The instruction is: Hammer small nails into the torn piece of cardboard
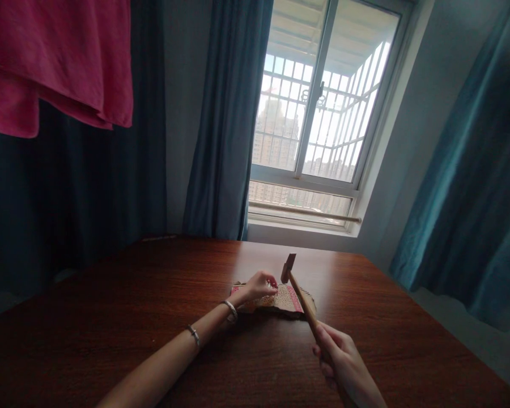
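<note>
My right hand [344,365] is closed round the wooden handle of a small hammer [300,292], whose dark head is raised just above a flat piece of cardboard [287,300] with a pink and dotted face lying on the wooden table [153,317]. My left hand [261,285] rests on the cardboard's left part, its fingers pinched together at a spot right beside the hammer head; what they pinch is too small to make out. Two bracelets sit on my left wrist and forearm.
Pink cloth [55,62] hangs at the upper left. Teal curtains [227,124] frame a barred window [318,107] behind the table. The table's right edge runs close to another curtain [471,187] and pale floor.
</note>
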The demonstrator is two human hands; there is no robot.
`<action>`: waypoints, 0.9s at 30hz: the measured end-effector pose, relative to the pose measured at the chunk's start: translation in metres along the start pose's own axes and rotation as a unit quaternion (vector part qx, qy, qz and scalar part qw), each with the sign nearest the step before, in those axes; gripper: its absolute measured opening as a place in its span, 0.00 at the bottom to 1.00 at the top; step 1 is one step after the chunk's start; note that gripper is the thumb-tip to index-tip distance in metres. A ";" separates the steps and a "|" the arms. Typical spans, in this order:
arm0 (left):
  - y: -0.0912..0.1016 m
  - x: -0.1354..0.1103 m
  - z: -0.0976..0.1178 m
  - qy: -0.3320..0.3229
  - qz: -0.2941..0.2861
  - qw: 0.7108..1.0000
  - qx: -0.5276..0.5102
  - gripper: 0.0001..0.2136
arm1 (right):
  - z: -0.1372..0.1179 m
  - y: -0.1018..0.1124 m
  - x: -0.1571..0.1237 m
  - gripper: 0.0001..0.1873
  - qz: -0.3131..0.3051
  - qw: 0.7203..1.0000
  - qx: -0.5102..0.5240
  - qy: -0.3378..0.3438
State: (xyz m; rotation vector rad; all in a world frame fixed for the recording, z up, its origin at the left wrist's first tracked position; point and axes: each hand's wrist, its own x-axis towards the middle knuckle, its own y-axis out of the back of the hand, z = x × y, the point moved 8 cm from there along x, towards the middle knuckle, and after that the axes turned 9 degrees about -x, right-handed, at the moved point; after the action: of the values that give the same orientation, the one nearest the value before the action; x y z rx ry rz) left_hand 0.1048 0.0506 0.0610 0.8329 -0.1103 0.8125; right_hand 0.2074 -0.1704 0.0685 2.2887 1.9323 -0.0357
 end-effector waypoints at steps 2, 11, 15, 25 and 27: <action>0.000 0.000 -0.004 0.002 0.002 1.000 -0.013 0.10 | 0.000 -0.001 0.000 0.19 0.000 1.000 -0.004 -0.005; -0.002 -0.002 -0.013 0.024 0.017 0.999 -0.026 0.09 | 0.003 -0.005 -0.001 0.21 -0.010 1.000 -0.002 -0.015; -0.003 -0.002 -0.012 0.031 0.010 0.999 -0.030 0.10 | 0.000 -0.007 0.001 0.22 -0.011 1.000 0.003 -0.008; -0.005 -0.002 -0.020 0.073 0.009 0.997 -0.039 0.12 | 0.001 -0.010 0.003 0.20 -0.021 1.000 -0.016 -0.003; -0.005 -0.002 -0.021 0.072 0.013 0.996 -0.042 0.13 | 0.003 -0.010 0.003 0.20 -0.024 1.000 -0.016 -0.001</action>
State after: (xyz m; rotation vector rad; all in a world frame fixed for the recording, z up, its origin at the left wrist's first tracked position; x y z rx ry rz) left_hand 0.1027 0.0618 0.0429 0.6927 -0.0270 0.8833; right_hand 0.1984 -0.1658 0.0647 2.2223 1.9721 -0.0117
